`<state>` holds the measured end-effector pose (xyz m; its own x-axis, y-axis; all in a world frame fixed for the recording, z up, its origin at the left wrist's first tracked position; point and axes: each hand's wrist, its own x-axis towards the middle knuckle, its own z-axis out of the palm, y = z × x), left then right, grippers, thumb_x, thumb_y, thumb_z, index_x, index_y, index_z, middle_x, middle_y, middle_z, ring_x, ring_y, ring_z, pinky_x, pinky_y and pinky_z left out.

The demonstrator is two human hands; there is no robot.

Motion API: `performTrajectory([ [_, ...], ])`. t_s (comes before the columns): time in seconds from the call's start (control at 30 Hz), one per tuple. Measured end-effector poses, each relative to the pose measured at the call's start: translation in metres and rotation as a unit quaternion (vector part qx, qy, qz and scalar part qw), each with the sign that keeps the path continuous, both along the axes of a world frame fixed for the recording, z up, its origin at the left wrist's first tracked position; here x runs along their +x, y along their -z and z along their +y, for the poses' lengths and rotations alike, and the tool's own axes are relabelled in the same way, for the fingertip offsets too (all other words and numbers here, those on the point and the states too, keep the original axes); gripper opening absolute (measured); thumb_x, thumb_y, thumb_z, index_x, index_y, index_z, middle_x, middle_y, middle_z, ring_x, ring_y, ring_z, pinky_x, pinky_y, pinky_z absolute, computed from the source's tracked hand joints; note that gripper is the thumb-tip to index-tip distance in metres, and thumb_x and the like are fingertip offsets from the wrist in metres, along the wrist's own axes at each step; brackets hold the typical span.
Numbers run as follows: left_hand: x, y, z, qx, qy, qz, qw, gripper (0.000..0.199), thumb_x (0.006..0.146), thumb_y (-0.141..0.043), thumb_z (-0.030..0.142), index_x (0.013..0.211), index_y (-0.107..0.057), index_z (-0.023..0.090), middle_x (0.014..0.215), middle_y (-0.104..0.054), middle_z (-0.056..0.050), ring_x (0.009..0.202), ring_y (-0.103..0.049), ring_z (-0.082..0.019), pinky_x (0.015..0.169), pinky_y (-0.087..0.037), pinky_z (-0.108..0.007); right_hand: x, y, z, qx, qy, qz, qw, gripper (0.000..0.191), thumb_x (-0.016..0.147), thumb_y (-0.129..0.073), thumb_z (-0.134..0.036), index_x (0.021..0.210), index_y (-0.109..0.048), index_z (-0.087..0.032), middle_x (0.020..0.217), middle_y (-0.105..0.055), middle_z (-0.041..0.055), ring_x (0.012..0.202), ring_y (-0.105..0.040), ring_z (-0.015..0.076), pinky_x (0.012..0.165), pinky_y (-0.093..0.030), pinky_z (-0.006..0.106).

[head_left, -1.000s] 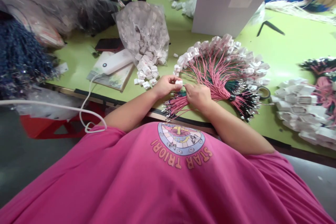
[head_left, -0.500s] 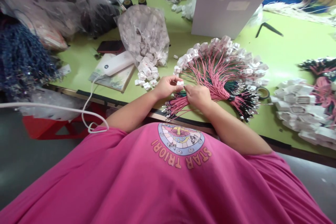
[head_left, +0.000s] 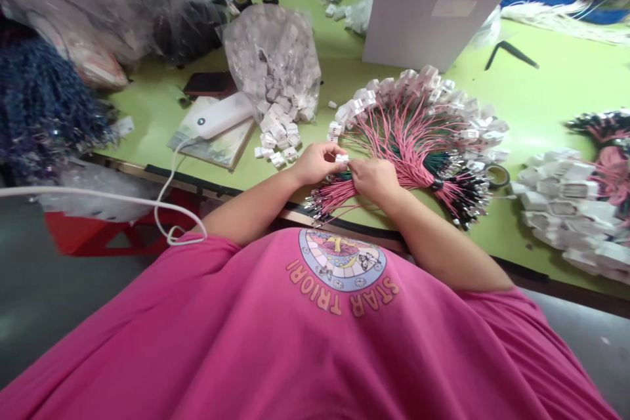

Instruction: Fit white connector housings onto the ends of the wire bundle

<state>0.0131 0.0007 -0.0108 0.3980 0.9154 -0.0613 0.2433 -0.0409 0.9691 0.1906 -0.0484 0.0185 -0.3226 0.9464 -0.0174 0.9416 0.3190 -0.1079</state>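
Observation:
My left hand (head_left: 316, 163) pinches a small white connector (head_left: 341, 159) between thumb and fingertips. Close on its right, my right hand (head_left: 377, 178) is closed with its fingertips at the connector; what they pinch is too small to make out. Both hands are over the near end of a bundle of pink and green wires (head_left: 413, 151), whose far ends carry white connectors (head_left: 428, 82) in a fan. Metal-tipped wire ends (head_left: 322, 202) lie just below my hands. Loose white connectors (head_left: 278, 131) spill from a clear plastic bag (head_left: 273, 46) beyond my left hand.
A white power bank (head_left: 224, 116) with a cable lies on a booklet (head_left: 216, 151) at left. Blue wires (head_left: 44, 98) hang at far left. A grey box (head_left: 433, 6) stands behind. Tape (head_left: 498, 175) and another connector bundle (head_left: 566, 203) lie right.
The view has shifted slightly. The white connector has turned a little between my fingers, and my right fingertips remain close beside it.

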Motion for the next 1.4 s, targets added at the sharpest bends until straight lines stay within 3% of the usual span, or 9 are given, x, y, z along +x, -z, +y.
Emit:
performTrajectory([
  [0.23, -0.001, -0.002, 0.001, -0.011, -0.003, 0.015, 1.000, 0.042, 0.062, -0.079, 0.036, 0.095, -0.068, 0.013, 0.077, -0.068, -0.003, 0.065, -0.059, -0.011, 0.065, -0.047, -0.025, -0.002, 0.004, 0.004, -0.011, -0.005, 0.039, 0.999, 0.039, 0.094, -0.031, -0.031, 0.099, -0.068, -0.019, 0.090, -0.073, 0.0079, 0.076, -0.063, 0.0195, 0.060, -0.028, 0.030],
  [0.4, -0.001, -0.030, 0.008, 0.134, -0.003, 0.133, 0.982, 0.031, 0.071, -0.072, 0.034, 0.095, -0.068, 0.015, 0.089, -0.067, -0.004, 0.073, -0.059, -0.012, 0.069, -0.047, -0.026, 0.017, -0.001, 0.018, -0.009, -0.038, 0.144, 0.989, 0.037, 0.095, -0.036, -0.036, 0.098, -0.070, -0.020, 0.092, -0.072, 0.0056, 0.081, -0.062, 0.0185, 0.070, -0.038, 0.028],
  [0.57, 0.006, -0.038, 0.035, 0.286, -0.016, 0.224, 0.932, 0.023, 0.080, -0.063, 0.022, 0.102, -0.064, 0.016, 0.103, -0.062, -0.007, 0.099, -0.059, -0.019, 0.090, -0.047, -0.032, 0.017, 0.000, 0.011, 0.128, -0.078, 0.150, 0.977, 0.034, 0.093, -0.038, -0.022, 0.114, -0.065, -0.016, 0.112, -0.064, 0.0128, 0.102, -0.055, 0.0238, 0.087, -0.041, 0.035],
  [0.8, 0.029, -0.020, 0.074, 0.319, -0.042, 0.231, 0.918, 0.024, 0.087, -0.056, 0.022, 0.111, -0.060, 0.018, 0.115, -0.058, -0.011, 0.111, -0.055, -0.021, 0.101, -0.042, -0.036, 0.007, 0.007, 0.016, -0.056, -0.154, 0.051, 0.985, 0.027, 0.088, -0.044, -0.023, 0.092, -0.069, -0.015, 0.094, -0.068, 0.0116, 0.085, -0.058, 0.0217, 0.077, -0.040, 0.032],
  [0.93, 0.044, -0.017, 0.095, 0.340, -0.035, 0.216, 0.914, 0.025, 0.087, -0.056, 0.019, 0.111, -0.060, 0.018, 0.115, -0.059, -0.010, 0.114, -0.054, -0.021, 0.103, -0.041, -0.035, 0.021, 0.003, 0.027, -0.163, -0.198, 0.098, 0.961, 0.020, 0.078, -0.051, -0.018, 0.080, -0.070, -0.017, 0.084, -0.071, 0.0062, 0.077, -0.060, 0.0179, 0.070, -0.039, 0.028],
  [1.07, 0.048, -0.023, 0.109, 0.326, -0.039, 0.202, 0.923, 0.030, 0.085, -0.059, 0.019, 0.115, -0.061, 0.016, 0.118, -0.059, -0.012, 0.112, -0.055, -0.020, 0.101, -0.042, -0.032, 0.030, 0.005, 0.031, -0.216, -0.137, 0.233, 0.938, 0.016, 0.076, -0.056, -0.024, 0.075, -0.070, -0.017, 0.075, -0.071, 0.0023, 0.071, -0.061, 0.0145, 0.069, -0.042, 0.025],
  [1.17, 0.023, -0.037, 0.105, 0.289, -0.041, 0.226, 0.930, 0.043, 0.079, -0.064, 0.021, 0.122, -0.057, 0.015, 0.127, -0.056, -0.013, 0.105, -0.058, -0.019, 0.092, -0.047, -0.031, 0.029, 0.010, 0.032, -0.193, -0.091, 0.284, 0.935, 0.016, 0.074, -0.057, -0.026, 0.075, -0.071, -0.018, 0.075, -0.072, 0.0017, 0.071, -0.062, 0.0146, 0.071, -0.043, 0.026],
  [1.23, -0.009, -0.047, 0.096, 0.267, -0.034, 0.294, 0.917, 0.029, 0.080, -0.059, 0.020, 0.108, -0.064, 0.016, 0.111, -0.064, -0.010, 0.095, -0.060, -0.019, 0.087, -0.048, -0.032, 0.027, 0.014, 0.033, -0.176, -0.073, 0.296, 0.936, 0.016, 0.072, -0.057, -0.025, 0.075, -0.072, -0.018, 0.076, -0.071, 0.0016, 0.072, -0.063, 0.0149, 0.071, -0.044, 0.026],
  [1.4, -0.085, -0.055, 0.091, 0.289, -0.076, 0.484, 0.822, 0.026, 0.080, -0.046, 0.013, 0.094, -0.068, 0.015, 0.105, -0.064, -0.013, 0.108, -0.055, -0.025, 0.102, -0.039, -0.041, 0.025, 0.022, 0.039, -0.176, -0.044, 0.351, 0.919, 0.011, 0.067, -0.059, -0.021, 0.072, -0.068, -0.018, 0.072, -0.069, -0.0002, 0.068, -0.060, 0.0136, 0.067, -0.043, 0.025],
])
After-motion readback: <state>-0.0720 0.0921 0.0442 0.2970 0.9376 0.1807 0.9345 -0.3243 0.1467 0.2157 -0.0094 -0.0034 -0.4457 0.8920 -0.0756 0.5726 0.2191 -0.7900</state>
